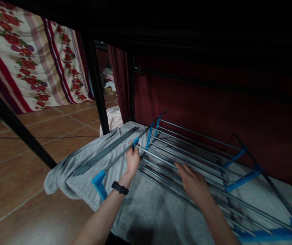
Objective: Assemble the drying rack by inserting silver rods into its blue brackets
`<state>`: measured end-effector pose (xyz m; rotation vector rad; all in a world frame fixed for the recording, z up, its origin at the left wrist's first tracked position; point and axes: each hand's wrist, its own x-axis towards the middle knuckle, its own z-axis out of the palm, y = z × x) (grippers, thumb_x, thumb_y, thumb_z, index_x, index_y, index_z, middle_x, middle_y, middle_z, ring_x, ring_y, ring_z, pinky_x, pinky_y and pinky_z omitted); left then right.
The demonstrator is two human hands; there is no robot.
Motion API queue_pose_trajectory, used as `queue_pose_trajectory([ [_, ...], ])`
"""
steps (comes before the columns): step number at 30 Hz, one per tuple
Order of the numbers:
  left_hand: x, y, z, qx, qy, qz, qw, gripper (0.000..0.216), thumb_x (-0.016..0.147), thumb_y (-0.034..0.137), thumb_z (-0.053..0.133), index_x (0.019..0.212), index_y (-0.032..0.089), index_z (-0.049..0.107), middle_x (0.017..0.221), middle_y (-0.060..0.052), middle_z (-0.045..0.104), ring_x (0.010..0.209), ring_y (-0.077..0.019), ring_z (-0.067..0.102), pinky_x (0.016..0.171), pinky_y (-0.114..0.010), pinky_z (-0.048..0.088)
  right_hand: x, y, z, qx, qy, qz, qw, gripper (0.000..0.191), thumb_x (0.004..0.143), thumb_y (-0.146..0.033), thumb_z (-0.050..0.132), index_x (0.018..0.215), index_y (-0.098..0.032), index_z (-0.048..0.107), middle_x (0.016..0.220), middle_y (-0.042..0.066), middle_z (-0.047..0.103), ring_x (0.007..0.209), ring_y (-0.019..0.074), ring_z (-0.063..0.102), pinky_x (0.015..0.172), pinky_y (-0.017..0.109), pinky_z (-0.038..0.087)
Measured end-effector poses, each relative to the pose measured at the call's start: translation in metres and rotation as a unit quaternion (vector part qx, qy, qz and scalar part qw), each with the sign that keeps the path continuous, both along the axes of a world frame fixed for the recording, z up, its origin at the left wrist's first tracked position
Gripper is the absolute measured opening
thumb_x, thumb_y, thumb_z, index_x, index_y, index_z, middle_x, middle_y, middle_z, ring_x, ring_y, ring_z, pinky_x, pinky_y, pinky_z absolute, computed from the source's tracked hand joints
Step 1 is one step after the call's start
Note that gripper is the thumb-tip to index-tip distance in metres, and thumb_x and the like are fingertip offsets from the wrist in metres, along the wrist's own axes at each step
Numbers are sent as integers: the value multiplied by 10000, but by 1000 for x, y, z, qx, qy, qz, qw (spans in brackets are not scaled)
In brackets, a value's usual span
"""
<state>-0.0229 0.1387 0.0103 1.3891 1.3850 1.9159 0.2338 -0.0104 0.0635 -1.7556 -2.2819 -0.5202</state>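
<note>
A drying rack of thin metal rods with blue plastic joints lies partly assembled on a grey blanket. My left hand, with a black band on its wrist, closes around the rack near a blue joint on the left side pole. That pole ends at its near end in a blue angled foot. Across the rack's middle, my right hand reaches over the rods palm down, fingers stretched out and touching a rod; its thumb is hidden.
Several loose grey rods lie bundled on the blanket at left. Black metal posts and a dark overhead frame surround the space. A maroon curtain hangs behind. Brown tiled floor and a flowered cloth are at left.
</note>
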Motion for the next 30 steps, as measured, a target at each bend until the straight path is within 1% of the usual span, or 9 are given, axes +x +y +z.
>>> queue_pose_trajectory([
  [4,0,-3,1,-11,-8,-15,1000,217,852,341,528,961,219,670,1036,-79,724,1070,-278,651,1060,-463,485,1,1,2,-29,2,-4,1000,408,1045,-220,334,1384,-278,553,1190,63,726,909,165,714,718,302,486],
  [7,-2,-7,2,-15,-14,-29,999,253,868,351,496,978,213,678,1052,-79,725,1066,-273,651,1057,-461,485,1,2,2,-40,2,-3,999,411,1043,-214,336,1390,-271,548,1191,61,729,903,169,721,711,308,488],
  [10,-4,-11,3,-12,-14,-39,999,316,912,402,447,1001,210,682,1040,-76,728,1046,-263,653,1046,-447,490,1,2,3,-36,7,-10,999,414,1037,-213,351,1392,-277,554,1235,74,720,907,171,727,710,309,495],
  [13,-5,-14,5,-9,-9,-42,999,379,946,494,445,1038,210,680,1061,-77,728,1072,-262,649,1063,-442,478,0,2,6,-43,14,-7,999,424,1040,-219,338,1400,-277,554,1243,79,719,920,171,729,724,309,505],
  [18,-5,-14,4,-5,2,-41,999,436,959,582,427,971,229,683,1032,-74,733,1045,-269,657,1038,-451,499,-2,1,8,-48,12,-7,999,430,1053,-239,305,1405,-266,551,1229,80,727,958,185,729,753,321,513],
  [21,-5,-12,1,-4,2,-37,999,440,952,599,430,953,238,681,1024,-70,732,1040,-275,657,1030,-458,508,-1,1,6,-48,21,-7,999,417,1053,-247,322,1402,-274,549,1247,81,722,980,182,726,755,313,510],
  [26,-5,-8,1,-2,4,-23,1000,453,952,602,418,910,231,673,935,-66,719,969,-280,661,984,-466,522,1,3,5,-52,19,-5,998,408,1052,-237,323,1396,-266,541,1247,77,717,958,172,717,757,305,504],
  [28,-5,-8,1,1,9,-18,1000,452,953,600,413,891,235,671,910,-63,716,938,-278,662,957,-463,531,0,4,5,-36,20,-1,999,394,1050,-233,342,1387,-251,544,1200,75,727,963,176,706,798,316,509],
  [30,-5,-8,2,6,14,-13,1000,442,951,599,417,871,245,670,898,-63,718,925,-280,664,947,-465,536,-2,4,7,-7,25,13,1000,376,1042,-235,381,1379,-237,549,1152,78,731,990,186,690,876,337,508],
])
